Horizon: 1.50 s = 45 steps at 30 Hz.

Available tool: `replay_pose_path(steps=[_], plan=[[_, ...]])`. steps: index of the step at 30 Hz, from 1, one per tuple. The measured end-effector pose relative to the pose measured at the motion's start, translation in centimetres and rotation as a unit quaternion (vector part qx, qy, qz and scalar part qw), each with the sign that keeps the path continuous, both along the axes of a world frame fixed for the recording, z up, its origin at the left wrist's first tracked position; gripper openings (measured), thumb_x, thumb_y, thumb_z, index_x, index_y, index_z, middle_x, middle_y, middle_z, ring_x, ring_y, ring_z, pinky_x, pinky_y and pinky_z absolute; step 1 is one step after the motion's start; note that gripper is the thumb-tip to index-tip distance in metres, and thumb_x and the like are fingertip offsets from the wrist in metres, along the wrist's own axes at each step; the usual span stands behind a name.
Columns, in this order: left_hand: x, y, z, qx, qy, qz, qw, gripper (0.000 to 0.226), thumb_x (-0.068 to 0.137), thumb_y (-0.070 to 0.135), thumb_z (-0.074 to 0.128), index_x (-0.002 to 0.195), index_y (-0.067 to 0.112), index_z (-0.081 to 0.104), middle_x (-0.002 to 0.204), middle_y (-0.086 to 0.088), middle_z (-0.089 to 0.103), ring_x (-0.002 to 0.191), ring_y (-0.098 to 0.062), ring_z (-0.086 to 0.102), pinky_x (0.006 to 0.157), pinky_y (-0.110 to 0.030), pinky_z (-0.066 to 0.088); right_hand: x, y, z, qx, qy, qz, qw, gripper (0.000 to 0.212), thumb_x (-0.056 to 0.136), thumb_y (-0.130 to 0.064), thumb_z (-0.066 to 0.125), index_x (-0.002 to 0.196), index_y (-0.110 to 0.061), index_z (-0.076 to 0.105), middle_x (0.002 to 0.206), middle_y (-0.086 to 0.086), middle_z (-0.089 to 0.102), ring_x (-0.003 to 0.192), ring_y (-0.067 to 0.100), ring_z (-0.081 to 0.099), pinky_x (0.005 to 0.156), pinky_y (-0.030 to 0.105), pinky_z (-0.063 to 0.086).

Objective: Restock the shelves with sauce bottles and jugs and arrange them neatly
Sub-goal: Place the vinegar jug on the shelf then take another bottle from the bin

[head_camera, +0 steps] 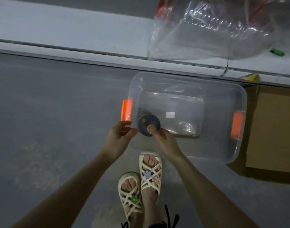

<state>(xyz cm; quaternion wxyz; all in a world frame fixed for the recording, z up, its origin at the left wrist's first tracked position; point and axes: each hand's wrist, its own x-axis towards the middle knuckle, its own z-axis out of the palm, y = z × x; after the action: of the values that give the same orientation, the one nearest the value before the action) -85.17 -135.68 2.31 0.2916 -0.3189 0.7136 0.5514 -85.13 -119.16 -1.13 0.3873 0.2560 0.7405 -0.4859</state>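
Note:
A dark round bottle [146, 125] with a small yellowish cap stands in the near left corner of a clear plastic bin [223, 99] on the grey floor, seen from straight above. My right hand [164, 139] pinches the bottle's cap with its fingertips. My left hand [119, 137] hovers just left of the bottle at the bin's rim, fingers apart and holding nothing. Apart from the bottle, nothing else shows inside the bin. A pale low shelf [58, 30] runs across the top of the view.
The bin has orange latches [126, 109] on both short sides. A transparent upturned bin or lid [215, 30] lies on the shelf at the upper right. A cardboard box [272, 129] stands right of the bin. My sandalled feet [141, 183] are close to the bin's near edge.

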Motion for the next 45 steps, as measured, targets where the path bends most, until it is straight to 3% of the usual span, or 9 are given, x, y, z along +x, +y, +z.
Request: replay_pose_path(steps=[6, 12, 16, 19, 25, 30, 34, 40, 45], plan=[[-0.3, -0.2, 1.5, 0.001, -0.001, -0.011, 1.0, 0.028, 0.092, 0.016, 0.061, 0.12, 0.014, 0.056, 0.091, 0.005, 0.063, 0.081, -0.002, 0.059, 0.062, -0.009, 0.045, -0.9, -0.4, 1.5, -0.001, 0.027, -0.045, 0.999, 0.038, 0.094, -0.046, 0.053, 0.1, -0.01, 0.063, 0.088, -0.007, 0.06, 0.081, -0.002, 0.054, 0.062, 0.01, 0.039], [-0.9, 0.4, 6.6, 0.009, 0.017, -0.041, 0.999, 0.029, 0.091, 0.016, 0.063, 0.119, 0.014, 0.056, 0.089, 0.006, 0.063, 0.077, -0.002, 0.058, 0.058, -0.005, 0.044, -1.6, 1.4, 7.8, 0.014, 0.065, -0.04, 0.997, 0.046, 0.092, -0.048, 0.056, 0.111, -0.007, 0.064, 0.102, -0.001, 0.063, 0.084, -0.004, 0.054, 0.064, 0.013, 0.041], [-2.3, 1.4, 13.2, 0.023, 0.058, -0.06, 0.996, 0.028, 0.091, 0.014, 0.063, 0.118, 0.01, 0.057, 0.086, 0.004, 0.061, 0.071, -0.004, 0.056, 0.057, -0.007, 0.043, -3.7, 2.3, 15.6, 0.004, 0.107, -0.039, 0.993, 0.05, 0.09, -0.049, 0.059, 0.106, -0.002, 0.067, 0.098, 0.005, 0.067, 0.092, 0.009, 0.061, 0.078, 0.025, 0.045], [-3.8, 2.2, 19.5, 0.039, 0.086, -0.08, 0.992, 0.033, 0.09, 0.016, 0.064, 0.121, 0.008, 0.055, 0.089, 0.002, 0.061, 0.075, -0.004, 0.057, 0.063, -0.009, 0.045, -5.8, 2.9, 22.7, -0.004, 0.145, -0.044, 0.988, 0.054, 0.09, -0.045, 0.059, 0.099, 0.008, 0.066, 0.09, 0.019, 0.067, 0.083, 0.014, 0.058, 0.07, 0.026, 0.041], [-6.8, 4.1, 35.6, 0.08, 0.175, -0.106, 0.976, 0.062, 0.078, 0.027, 0.079, 0.13, 0.019, 0.047, 0.121, 0.0, 0.054, 0.098, -0.007, 0.059, 0.073, -0.014, 0.048, -9.1, 4.7, 41.4, 0.007, 0.25, -0.018, 0.968, 0.069, 0.087, -0.058, 0.054, 0.088, 0.01, 0.064, 0.075, 0.013, 0.06, 0.075, 0.02, 0.056, 0.071, 0.033, 0.041], [-9.1, 6.2, 49.1, 0.106, 0.27, -0.176, 0.94, 0.092, 0.052, 0.032, 0.089, 0.131, 0.017, 0.045, 0.124, 0.004, 0.056, 0.109, -0.003, 0.056, 0.079, -0.014, 0.049, -10.1, 6.6, 56.6, 0.015, 0.339, -0.039, 0.94, 0.061, 0.075, -0.068, 0.056, 0.067, -0.007, 0.058, 0.06, 0.006, 0.052, 0.061, 0.019, 0.051, 0.065, 0.036, 0.042], [-9.8, 8.2, 61.5, 0.108, 0.362, -0.241, 0.894, 0.076, 0.058, 0.006, 0.091, 0.119, 0.023, 0.048, 0.114, 0.01, 0.059, 0.096, 0.011, 0.055, 0.077, -0.006, 0.045, -9.3, 8.8, 71.2, -0.001, 0.429, -0.057, 0.902, 0.053, 0.083, -0.059, 0.056, 0.052, -0.017, 0.044, 0.046, -0.007, 0.044, 0.05, 0.01, 0.044, 0.061, 0.03, 0.037], [-9.1, 12.0, 78.4, 0.073, 0.483, -0.308, 0.816, 0.078, 0.052, 0.019, 0.094, 0.115, 0.029, 0.049, 0.109, 0.018, 0.061, 0.099, 0.002, 0.058, 0.078, -0.013, 0.049, -5.5, 12.5, 88.6, 0.03, 0.52, -0.041, 0.853, 0.052, 0.091, -0.053, 0.052, 0.066, -0.008, 0.044, 0.056, 0.007, 0.037, 0.047, 0.013, 0.042, 0.049, 0.021, 0.036], [-6.7, 16.8, 88.1, 0.095, 0.55, -0.329, 0.761, 0.071, 0.047, 0.022, 0.096, 0.109, 0.027, 0.062, 0.102, 0.011, 0.071, 0.094, -0.002, 0.066, 0.081, -0.028, 0.057, -0.9, 17.4, 98.2, 0.058, 0.587, -0.055, 0.806, 0.052, 0.091, -0.046, 0.058, 0.079, 0.005, 0.057, 0.062, 0.007, 0.048, 0.057, 0.013, 0.052, 0.068, 0.037, 0.05]])
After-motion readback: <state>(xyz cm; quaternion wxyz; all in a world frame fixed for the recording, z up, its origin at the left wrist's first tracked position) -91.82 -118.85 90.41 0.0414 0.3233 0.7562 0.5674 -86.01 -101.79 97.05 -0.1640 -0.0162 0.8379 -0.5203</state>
